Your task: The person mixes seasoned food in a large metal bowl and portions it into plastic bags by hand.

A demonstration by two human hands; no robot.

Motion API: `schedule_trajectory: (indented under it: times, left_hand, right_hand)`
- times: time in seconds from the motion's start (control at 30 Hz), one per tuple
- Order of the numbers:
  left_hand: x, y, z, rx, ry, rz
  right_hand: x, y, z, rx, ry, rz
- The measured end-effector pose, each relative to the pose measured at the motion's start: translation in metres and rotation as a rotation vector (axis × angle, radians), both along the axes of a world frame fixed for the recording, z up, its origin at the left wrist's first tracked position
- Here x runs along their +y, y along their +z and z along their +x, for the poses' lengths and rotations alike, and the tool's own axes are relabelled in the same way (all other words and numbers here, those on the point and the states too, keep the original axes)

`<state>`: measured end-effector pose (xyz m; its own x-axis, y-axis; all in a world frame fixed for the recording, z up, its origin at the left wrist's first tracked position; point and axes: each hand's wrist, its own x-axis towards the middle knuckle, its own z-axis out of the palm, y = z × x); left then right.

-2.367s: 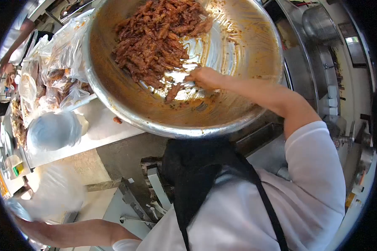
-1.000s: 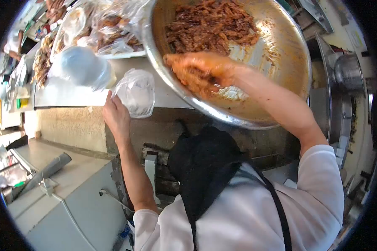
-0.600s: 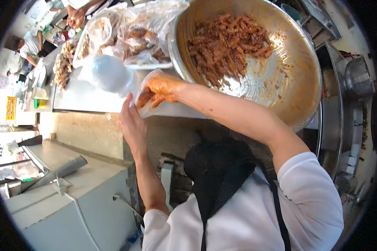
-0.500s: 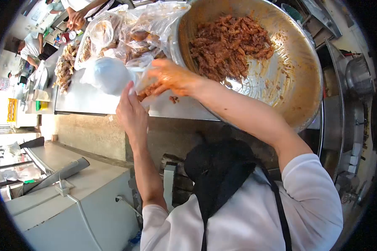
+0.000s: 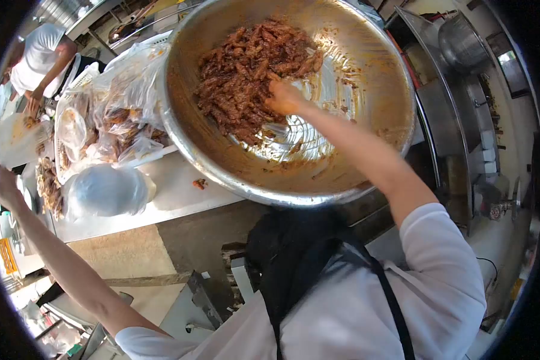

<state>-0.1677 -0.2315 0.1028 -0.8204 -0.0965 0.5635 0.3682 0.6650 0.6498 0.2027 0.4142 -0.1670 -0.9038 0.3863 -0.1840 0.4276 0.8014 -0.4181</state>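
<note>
A large metal bowl (image 5: 372,162) holds a pile of dark red, sauced meat strips (image 5: 240,78). My right hand (image 5: 284,97) is at the right side of the pile, its fingertips hidden against the meat. Out at the far left edge, my left hand (image 5: 5,187) is closed on a thin clear plastic bag (image 5: 19,137), which spreads out above it and looks blurred. A rounded, pale bluish plastic bundle (image 5: 107,191) lies on the metal table (image 5: 180,180). One small piece of meat (image 5: 200,183) sits on the table beside the bowl.
Left of the bowl stands a white tray (image 5: 153,157) with plastic bags of brown food (image 5: 126,123). Brownish pieces (image 5: 49,186) lie at its left. Another person (image 5: 42,57) works at the upper left. Metal counters and a big pot (image 5: 462,42) are at the right.
My right hand has gone from the bag's mouth back into the bowl. My left hand has swung far left with the bag. The view has turned, and the bowl appears further left.
</note>
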Motion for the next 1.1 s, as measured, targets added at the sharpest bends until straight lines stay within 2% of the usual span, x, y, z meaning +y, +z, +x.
schedule_trajectory:
  times: [0.03, 0.07, 0.1, 0.13, 0.17, 0.2, 0.23, 0.27, 0.3, 0.33, 0.37, 0.43, 0.47, 0.53, 0.57, 0.6, 0.63, 0.67, 0.7, 0.73, 0.77, 0.8, 0.87, 0.9, 0.97, 1.07, 1.1]
  left_hand:
    - [-0.016, -0.027, -0.029, -0.078, -0.029, -0.066]
    - [-0.032, -0.063, -0.052, -0.169, -0.110, -0.102]
    - [-0.045, -0.102, -0.066, -0.267, -0.262, -0.064]
    - [-0.050, -0.144, -0.073, -0.390, -0.482, 0.115]
    - [-0.027, -0.168, -0.027, -0.391, -0.343, -0.378]
    - [0.017, -0.158, 0.037, -0.641, -0.128, -0.096]
    - [0.008, -0.174, 0.042, -0.632, -0.152, 0.169]
    - [-0.036, -0.193, 0.033, -0.561, -0.376, 0.289]
    - [-0.045, -0.184, 0.050, -0.556, -0.395, 0.287]
    - [-0.001, -0.146, 0.108, -0.522, -0.252, 0.216]
    - [0.006, -0.135, 0.133, -0.415, -0.264, 0.207]
    - [0.082, -0.095, 0.198, -0.336, -0.029, 0.134]
    - [0.089, -0.099, 0.208, -0.294, -0.138, 0.001]
    - [0.098, -0.115, 0.226, -0.209, -0.356, -0.268]
    - [0.119, -0.117, 0.237, -0.264, -0.331, -0.352]
    - [0.117, -0.121, 0.235, -0.219, -0.301, -0.363]
    - [0.110, -0.126, 0.229, -0.171, -0.273, -0.373]
    - [0.090, -0.131, 0.217, -0.119, -0.151, -0.404]
    - [0.070, -0.135, 0.208, -0.070, -0.026, -0.434]
    - [0.065, -0.122, 0.205, 0.114, -0.027, -0.521]
    - [0.103, -0.091, 0.225, 0.059, 0.275, -0.382]
    - [0.127, -0.063, 0.238, -0.034, 0.395, -0.193]
    - [0.115, -0.041, 0.250, 0.050, 0.387, -0.063]
    - [0.127, -0.031, 0.265, 0.102, 0.342, -0.030]
    - [0.165, -0.011, 0.305, 0.163, 0.272, 0.079]
    - [0.225, 0.012, 0.370, 0.211, 0.183, 0.268]
    - [0.237, 0.016, 0.384, 0.213, 0.163, 0.305]
  right_hand:
    - [-0.012, -0.009, 0.004, -0.026, -0.070, 0.081]
    - [-0.019, -0.021, 0.013, -0.123, 0.004, 0.152]
    - [-0.022, -0.031, 0.020, -0.214, 0.076, 0.222]
    - [-0.025, -0.041, 0.033, -0.173, 0.212, 0.324]
    - [-0.018, -0.040, 0.043, -0.214, 0.226, 0.237]
    - [-0.007, -0.035, 0.052, -0.250, 0.245, 0.157]
    - [0.003, -0.033, 0.063, -0.283, 0.253, 0.068]
    - [0.025, -0.045, 0.072, -0.264, 0.366, 0.187]
    - [0.026, -0.028, 0.077, -0.237, 0.212, 0.164]
    - [0.049, -0.046, 0.078, -0.134, 0.123, -0.004]
    - [0.075, -0.064, 0.077, -0.023, 0.029, -0.169]
    - [0.084, -0.038, 0.081, -0.173, -0.068, -0.418]
    - [0.087, -0.018, 0.076, -0.241, -0.114, -0.541]
    - [0.084, 0.015, 0.056, -0.400, 0.140, -0.301]
    - [0.086, 0.021, 0.044, -0.475, 0.266, -0.178]
    - [0.101, -0.018, 0.032, -0.311, 0.254, 0.020]
    - [0.106, -0.037, 0.020, -0.128, 0.216, 0.101]
    - [0.096, -0.033, 0.010, -0.026, 0.099, 0.184]
    - [0.086, -0.027, -0.004, 0.020, -0.023, 0.157]
    - [0.076, -0.026, -0.016, 0.064, -0.144, 0.126]
    - [0.070, -0.029, -0.027, 0.123, -0.127, 0.125]
    - [0.065, -0.032, -0.037, 0.182, -0.111, 0.125]
    - [0.047, -0.038, -0.054, 0.073, -0.088, 0.099]
    - [0.041, -0.055, -0.055, 0.089, -0.065, 0.175]
    - [0.029, -0.039, -0.043, -0.013, 0.014, 0.090]
    - [0.061, -0.042, -0.030, 0.002, -0.024, -0.034]
    - [0.077, -0.035, -0.022, 0.027, 0.051, -0.092]
